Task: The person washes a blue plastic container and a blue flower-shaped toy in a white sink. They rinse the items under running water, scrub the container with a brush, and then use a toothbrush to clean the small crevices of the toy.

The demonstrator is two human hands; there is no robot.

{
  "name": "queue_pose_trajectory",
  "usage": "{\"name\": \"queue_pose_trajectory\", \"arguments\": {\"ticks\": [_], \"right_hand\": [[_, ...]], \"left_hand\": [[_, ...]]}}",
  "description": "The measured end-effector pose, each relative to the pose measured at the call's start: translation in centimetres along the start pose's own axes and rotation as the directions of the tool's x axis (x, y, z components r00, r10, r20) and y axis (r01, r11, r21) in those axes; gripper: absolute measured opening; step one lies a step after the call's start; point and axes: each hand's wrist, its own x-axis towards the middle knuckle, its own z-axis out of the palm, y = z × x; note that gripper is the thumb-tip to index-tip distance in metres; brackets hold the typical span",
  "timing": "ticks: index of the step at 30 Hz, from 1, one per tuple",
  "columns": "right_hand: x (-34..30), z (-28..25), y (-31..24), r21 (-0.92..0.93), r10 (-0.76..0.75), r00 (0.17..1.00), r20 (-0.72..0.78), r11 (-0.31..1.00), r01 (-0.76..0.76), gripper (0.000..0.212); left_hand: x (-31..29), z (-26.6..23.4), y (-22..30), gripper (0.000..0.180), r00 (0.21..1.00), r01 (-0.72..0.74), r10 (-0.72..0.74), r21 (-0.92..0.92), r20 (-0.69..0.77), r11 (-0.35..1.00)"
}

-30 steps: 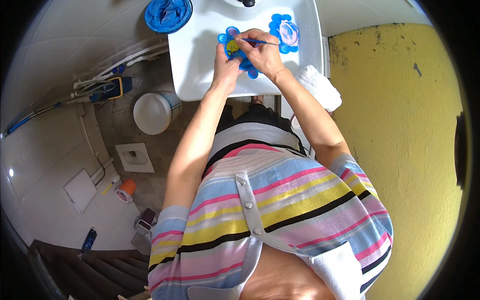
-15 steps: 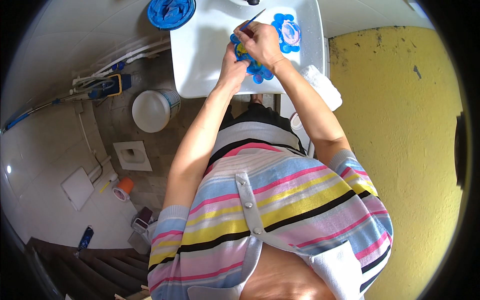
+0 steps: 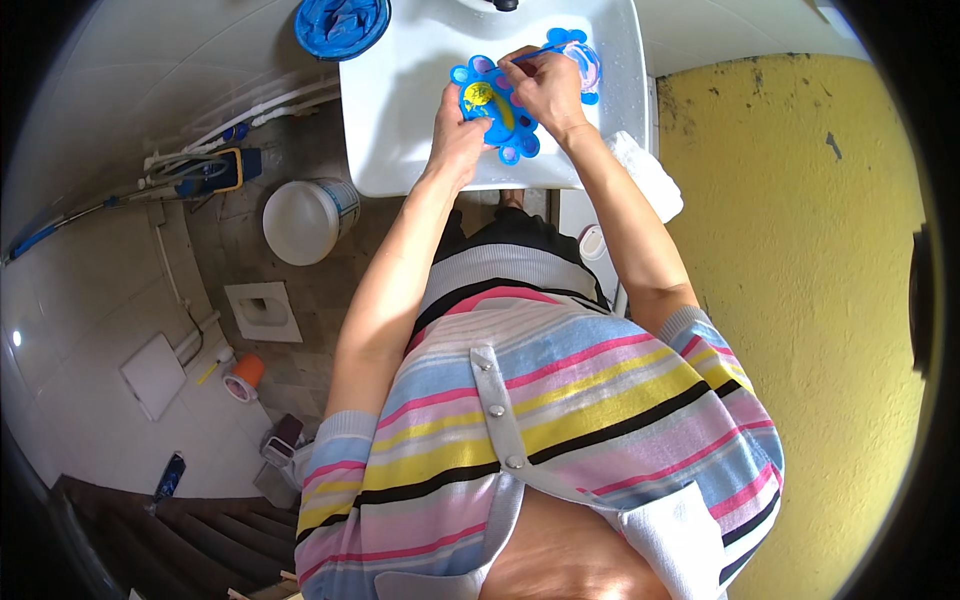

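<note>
My left hand (image 3: 456,142) grips the near-left edge of a blue paint palette (image 3: 476,112), its thumb on the face. The palette has round wells along its edge, and yellow paint is smeared on its middle. My right hand (image 3: 548,92) pinches a thin paintbrush (image 3: 543,49) by the palette's right side; its bristle end is hidden. Both hands are over the white sink (image 3: 400,120). A second blue palette (image 3: 588,68), smeared with pink and white, lies at the sink's right, partly behind my right hand.
A blue basin (image 3: 342,30) stands at the sink's far left corner, beneath the tap (image 3: 506,4) level. A white cloth (image 3: 645,180) hangs by the right corner. On the floor at left stand a white bucket (image 3: 300,222) and an orange container (image 3: 246,374). A yellow wall (image 3: 790,250) borders the right.
My right hand has moved right and slightly nearer, uncovering more of the palette's face and yellow paint. The brush has tilted flatter. My left hand has shifted slightly left with the palette.
</note>
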Motion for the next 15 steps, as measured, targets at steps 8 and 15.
{"name": "queue_pose_trajectory", "arguments": {"ticks": [8,15], "right_hand": [[0.3,1.1,0.3,0.209,-0.036,0.999,-0.011,0.977,0.037,0.016],[1.0,-0.1,1.4,0.233,-0.007,1.0,-0.002,0.972,0.007,0.013]], "left_hand": [[-0.1,0.2,0.0,0.058,0.999,0.028,-0.027,-0.007,0.024,1.0],[-0.1,-0.5,-0.1,0.057,0.999,0.036,-0.037,0.066,0.009,0.997]]}}
